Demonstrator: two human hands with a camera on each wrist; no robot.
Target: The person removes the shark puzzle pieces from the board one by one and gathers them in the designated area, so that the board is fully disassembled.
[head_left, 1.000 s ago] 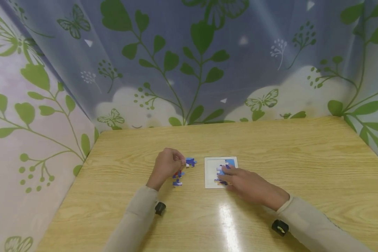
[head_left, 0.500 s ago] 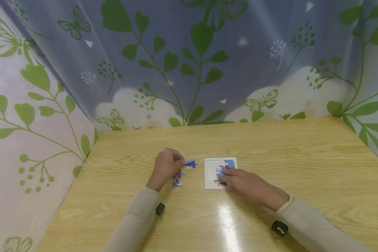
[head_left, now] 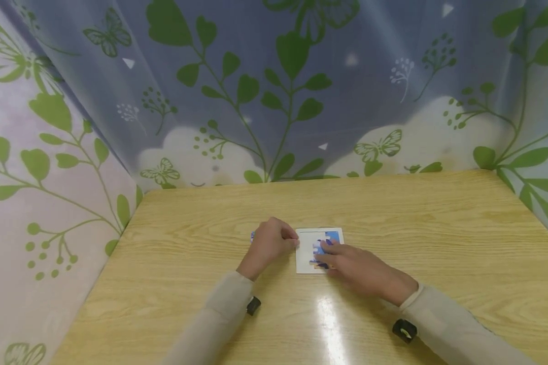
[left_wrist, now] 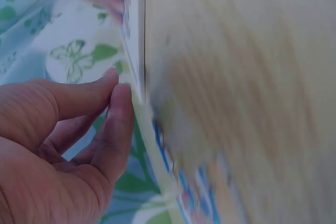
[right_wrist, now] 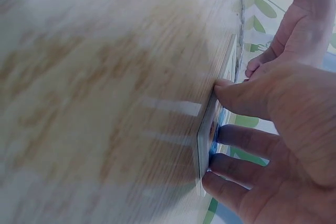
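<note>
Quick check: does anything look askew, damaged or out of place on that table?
Nothing stands out. The puzzle tray lies flat on the table, with the right hand on its fitted pieces. Loose pieces lie near the left hand, which hides most from the head view.

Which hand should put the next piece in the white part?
Probably the left hand. It is at the bare left edge of the puzzle tray, with a loose piece on its other side. The right hand lies over the fitted pieces. Whether the left pinches a piece, I can't tell.
</note>
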